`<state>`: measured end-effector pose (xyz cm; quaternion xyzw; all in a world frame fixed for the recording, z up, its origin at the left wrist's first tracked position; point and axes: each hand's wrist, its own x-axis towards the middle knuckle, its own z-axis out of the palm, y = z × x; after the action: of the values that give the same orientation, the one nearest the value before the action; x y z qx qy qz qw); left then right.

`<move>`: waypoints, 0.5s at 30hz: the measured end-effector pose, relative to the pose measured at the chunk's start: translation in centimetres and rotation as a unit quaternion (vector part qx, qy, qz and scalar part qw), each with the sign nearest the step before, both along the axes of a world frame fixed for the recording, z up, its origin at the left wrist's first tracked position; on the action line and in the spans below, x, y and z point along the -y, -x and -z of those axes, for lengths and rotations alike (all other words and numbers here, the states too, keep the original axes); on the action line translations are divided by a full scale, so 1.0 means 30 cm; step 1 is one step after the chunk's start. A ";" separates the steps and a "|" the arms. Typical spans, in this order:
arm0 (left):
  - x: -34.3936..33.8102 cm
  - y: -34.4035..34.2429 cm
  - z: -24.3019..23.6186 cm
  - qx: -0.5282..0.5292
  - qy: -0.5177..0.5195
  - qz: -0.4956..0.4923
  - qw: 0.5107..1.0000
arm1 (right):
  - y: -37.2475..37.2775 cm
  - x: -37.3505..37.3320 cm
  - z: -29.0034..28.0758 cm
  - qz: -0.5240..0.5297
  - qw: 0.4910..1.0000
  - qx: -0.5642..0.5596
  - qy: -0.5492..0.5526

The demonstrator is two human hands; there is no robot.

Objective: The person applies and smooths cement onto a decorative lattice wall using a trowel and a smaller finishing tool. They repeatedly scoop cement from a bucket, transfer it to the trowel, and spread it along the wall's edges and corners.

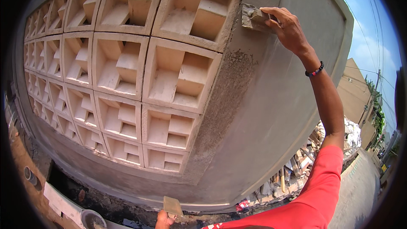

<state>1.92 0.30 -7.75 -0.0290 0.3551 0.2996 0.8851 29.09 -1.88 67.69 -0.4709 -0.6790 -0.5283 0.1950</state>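
Note:
My right hand (289, 29) is raised high on the wall, its fingers closed round the handle of a small plastering float (252, 18). The float is smeared with grey mortar and lies against the wet plaster (250, 38) beside the top corner of the breeze block panel (182, 44). Below that spot runs a rough, darker strip of mortar (227, 89) along the panel's edge; smoother grey plaster (271, 97) lies to its right. Low in the view, my left hand (163, 219) grips a flat, square-ended tan trowel (173, 206), held away from the wall.
At the wall's foot is a dark, wet ditch (114, 210). A bucket (92, 219) and a pale plank (63, 201) stand lower left, with a grey container (29, 174) beyond. Rubble and timber scraps (292, 174) are heaped at right, beside a paved lane (358, 191).

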 end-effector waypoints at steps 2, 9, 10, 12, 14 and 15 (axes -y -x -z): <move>-0.006 -0.005 -0.010 0.011 -0.005 0.007 1.000 | 0.009 0.029 0.035 -0.032 0.998 -0.005 0.048; 0.008 0.010 -0.022 0.015 -0.018 0.035 0.999 | -0.044 0.025 -0.334 -0.074 0.988 -0.107 -0.088; 0.016 0.016 -0.027 0.013 -0.023 0.035 0.999 | -0.032 0.017 -0.336 -0.081 0.988 -0.121 -0.058; 0.037 0.003 -0.038 0.017 -0.011 0.027 0.999 | -0.051 0.013 -0.318 -0.028 0.994 -0.058 -0.085; 0.051 -0.010 -0.047 0.010 0.005 0.027 1.000 | -0.064 0.004 -0.266 -0.017 0.996 -0.038 -0.082; 0.054 -0.017 -0.046 0.002 0.013 0.030 0.999 | -0.069 0.005 -0.202 -0.034 0.996 -0.050 -0.067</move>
<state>2.43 -1.32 -6.36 -0.0306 0.3584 0.2686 0.8936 31.17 -2.04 73.75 -0.4595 -0.6467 -0.5417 0.2777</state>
